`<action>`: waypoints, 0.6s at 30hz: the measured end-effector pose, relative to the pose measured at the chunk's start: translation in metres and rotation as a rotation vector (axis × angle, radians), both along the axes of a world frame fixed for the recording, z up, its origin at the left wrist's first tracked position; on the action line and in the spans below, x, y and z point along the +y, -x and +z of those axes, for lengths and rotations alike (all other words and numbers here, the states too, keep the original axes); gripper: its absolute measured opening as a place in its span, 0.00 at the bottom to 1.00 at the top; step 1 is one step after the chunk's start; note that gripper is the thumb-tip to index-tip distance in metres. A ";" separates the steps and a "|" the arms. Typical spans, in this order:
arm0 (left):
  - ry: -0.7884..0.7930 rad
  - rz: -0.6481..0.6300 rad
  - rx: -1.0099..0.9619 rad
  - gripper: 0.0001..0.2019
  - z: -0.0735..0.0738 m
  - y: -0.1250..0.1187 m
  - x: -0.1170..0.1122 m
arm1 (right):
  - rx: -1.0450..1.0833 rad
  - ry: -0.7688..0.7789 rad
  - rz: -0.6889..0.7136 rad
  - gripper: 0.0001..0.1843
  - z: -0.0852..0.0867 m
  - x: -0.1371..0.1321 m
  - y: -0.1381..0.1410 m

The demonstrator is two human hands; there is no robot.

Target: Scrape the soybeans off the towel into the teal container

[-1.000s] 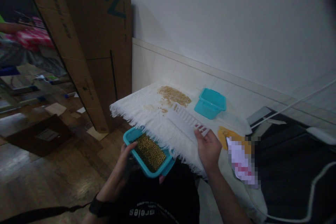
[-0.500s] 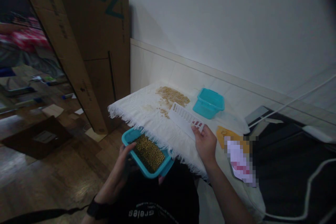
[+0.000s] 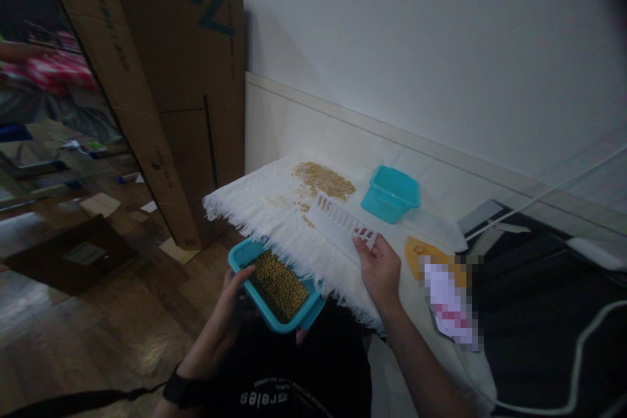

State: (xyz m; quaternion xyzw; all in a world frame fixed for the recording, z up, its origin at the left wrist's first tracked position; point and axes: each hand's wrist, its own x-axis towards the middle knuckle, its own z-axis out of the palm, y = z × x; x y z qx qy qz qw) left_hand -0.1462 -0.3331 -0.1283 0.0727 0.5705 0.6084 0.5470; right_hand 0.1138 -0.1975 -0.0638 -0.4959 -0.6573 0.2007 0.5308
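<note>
My left hand grips the left side of a teal plastic basket, held just under the table's fringed edge. Soybeans fill much of it. In my right hand is a white slotted plastic strip, pinched at its near right end. Its far end rests on or just above the white cloth, close to a few scattered beans. Behind them a larger spread of beans lies on the cloth.
A second teal basket stands toward the wall. Right of my hand are a yellow packet and a blurred-out item. White cables cross the black surface at right. A tall cardboard box stands left; a person's arm shows beyond.
My right hand has moved the slotted strip slightly left and toward me, nearer the scattered beans. My left hand keeps the bean-filled basket in the same place.
</note>
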 end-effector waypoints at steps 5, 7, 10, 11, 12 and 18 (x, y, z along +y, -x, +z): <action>-0.006 0.011 -0.007 0.25 0.000 0.000 -0.001 | -0.005 0.000 0.003 0.26 0.000 -0.004 0.001; -0.001 0.023 -0.003 0.25 -0.002 0.000 -0.001 | 0.010 0.004 0.016 0.26 0.000 -0.006 0.002; 0.006 0.030 0.001 0.26 -0.004 0.000 -0.001 | 0.028 0.013 0.048 0.26 0.000 -0.007 0.004; 0.002 0.031 -0.003 0.27 -0.004 0.001 -0.001 | 0.028 0.014 0.050 0.26 0.000 -0.007 0.004; -0.001 0.032 -0.011 0.27 -0.003 0.001 -0.001 | 0.027 0.015 0.049 0.27 -0.001 -0.008 0.005; 0.010 0.048 0.005 0.29 -0.002 0.005 0.003 | 0.072 0.036 0.107 0.28 -0.002 -0.015 0.009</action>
